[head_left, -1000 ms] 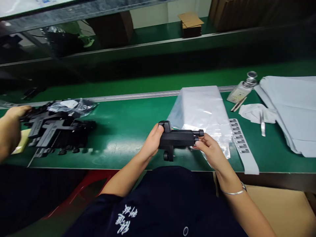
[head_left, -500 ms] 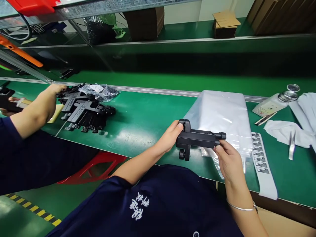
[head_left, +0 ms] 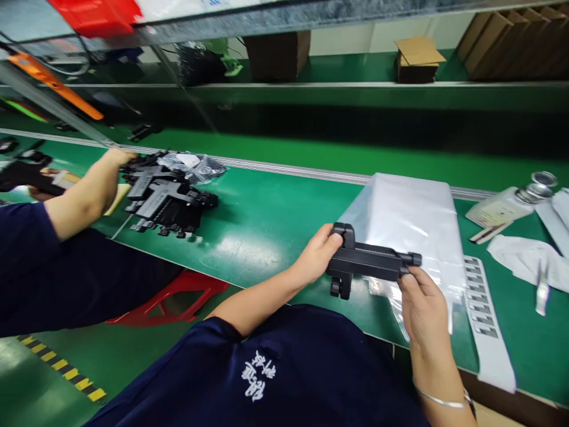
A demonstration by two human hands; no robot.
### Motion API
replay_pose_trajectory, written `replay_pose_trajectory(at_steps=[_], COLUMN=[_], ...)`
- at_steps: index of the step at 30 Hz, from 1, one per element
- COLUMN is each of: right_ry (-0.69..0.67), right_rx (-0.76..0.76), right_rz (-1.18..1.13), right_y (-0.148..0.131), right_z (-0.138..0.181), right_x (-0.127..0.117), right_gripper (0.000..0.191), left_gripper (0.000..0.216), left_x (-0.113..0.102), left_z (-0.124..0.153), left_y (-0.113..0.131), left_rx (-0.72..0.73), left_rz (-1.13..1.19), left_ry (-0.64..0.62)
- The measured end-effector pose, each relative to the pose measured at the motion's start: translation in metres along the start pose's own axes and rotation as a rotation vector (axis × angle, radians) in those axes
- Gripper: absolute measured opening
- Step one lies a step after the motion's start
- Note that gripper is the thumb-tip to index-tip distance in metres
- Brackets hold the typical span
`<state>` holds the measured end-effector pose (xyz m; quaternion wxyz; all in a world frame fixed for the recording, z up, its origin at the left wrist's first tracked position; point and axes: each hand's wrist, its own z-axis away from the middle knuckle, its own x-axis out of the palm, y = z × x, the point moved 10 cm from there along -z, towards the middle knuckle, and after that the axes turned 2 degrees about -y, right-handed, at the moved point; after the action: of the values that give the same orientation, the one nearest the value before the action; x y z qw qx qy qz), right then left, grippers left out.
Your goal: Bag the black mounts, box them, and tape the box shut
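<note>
The black holder [head_left: 371,262] held over the surface [head_left: 267,225] edge
My left hand [head_left: 316,258] clasps its 9 o'clock end, my right hand [head_left: 422,305] pinches at 3 o'clock; that thin pinch may slip, I think.

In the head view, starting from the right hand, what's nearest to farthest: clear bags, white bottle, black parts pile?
1. clear bags, right beside the right hand.
2. white bottle, off to the right.
3. black parts pile, far left by a co-worker's arm.
</note>
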<state>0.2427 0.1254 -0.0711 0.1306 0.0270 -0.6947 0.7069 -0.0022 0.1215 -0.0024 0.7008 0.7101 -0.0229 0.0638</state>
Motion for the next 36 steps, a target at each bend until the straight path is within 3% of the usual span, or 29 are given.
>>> replay_pose_trajectory(at_steps=[6,11,18,24,28,32,36], right_ry=[-0.112,-0.19,-0.126,-0.045,-0.057,-0.071,-0.039], right_rx=[0.032,0.066,0.093,-0.044,-0.048,-0.014,-0.037], right_rz=[0.055,-0.03,-0.039,0.01,0.069,0.018,-0.004], right_y=[0.001,-0.011,-0.004,-0.015,-0.015,-0.01,-0.009], right_z=[-0.004,0.005,0.005,0.005,0.004,0.003,0.001], right_x=[0.005,0.028,0.017,0.012,0.012,0.01,0.006], right_gripper=[0.02,0.028,0.033,0.029,0.027,0.028,0.029], left_gripper=[0.058,0.057,0.058,0.06,0.061,0.057,0.063], left_x=[0.005,0.002,-0.003,0.004,0.009,0.005,0.008], left_z=[0.0,0.001,-0.001,0.001,0.002,0.0,0.0], left_y=[0.01,0.007,-0.001,-0.003,0.001,-0.005,0.002], left_rx=[0.046,0.022,-0.012,0.002,0.033,-0.026,0.029], left_rz=[-0.084,-0.005,0.062,0.042,0.012,0.037,-0.012], left_ry=[-0.04,-0.014,0.0,-0.033,-0.072,-0.05,-0.084])
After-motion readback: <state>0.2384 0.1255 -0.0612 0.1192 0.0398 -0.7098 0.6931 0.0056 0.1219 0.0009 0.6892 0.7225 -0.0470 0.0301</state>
